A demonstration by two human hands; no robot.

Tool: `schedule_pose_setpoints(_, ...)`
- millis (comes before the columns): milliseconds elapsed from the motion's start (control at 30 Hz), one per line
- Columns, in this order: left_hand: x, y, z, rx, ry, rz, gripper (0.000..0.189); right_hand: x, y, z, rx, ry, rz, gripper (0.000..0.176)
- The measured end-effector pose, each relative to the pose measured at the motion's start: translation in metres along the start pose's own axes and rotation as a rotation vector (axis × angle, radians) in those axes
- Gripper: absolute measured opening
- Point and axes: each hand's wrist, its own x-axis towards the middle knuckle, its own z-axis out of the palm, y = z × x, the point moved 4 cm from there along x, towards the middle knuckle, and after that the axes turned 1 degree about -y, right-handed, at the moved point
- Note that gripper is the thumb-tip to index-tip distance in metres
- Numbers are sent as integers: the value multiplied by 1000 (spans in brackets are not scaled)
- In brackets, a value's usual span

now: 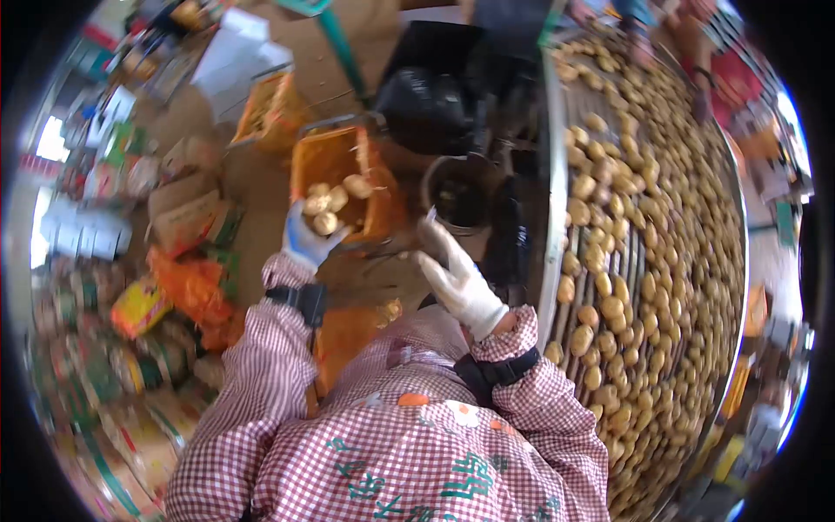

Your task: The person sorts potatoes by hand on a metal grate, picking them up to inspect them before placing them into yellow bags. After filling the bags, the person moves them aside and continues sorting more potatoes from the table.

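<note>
Your left hand [311, 238]: half-curled, hold unclear; | your right hand [458, 280]: spread, seemingly empty; | potatoes [325, 224]: beside left hand, at mouth of orange crate [332, 153]; | risk: loose release could spill some outside.

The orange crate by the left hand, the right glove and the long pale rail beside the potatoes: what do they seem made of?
Orange crate: probably plastic, fairly smooth; colour even, walls thin.
Right glove: likely soft fabric, matt white; its close fit suggests this, blur hides any weave.
Pale rail: seemingly metal, slightly shiny, hard-edged.
</note>
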Motion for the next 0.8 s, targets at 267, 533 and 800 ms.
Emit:
schedule_pose_setpoints(267,-31,-100,171,491,-256,-203,58,-197,-15,-104,-235,763,253,40)
schedule_pose_setpoints(533,-172,-259,388,1200,-1729,418,52,-450,-32,-137,-1115,1564,562,46)
schedule_pose_setpoints(800,-286,-396,393,1229,-2557,775,71,-649,63,-106,-800,1766,1551,69)
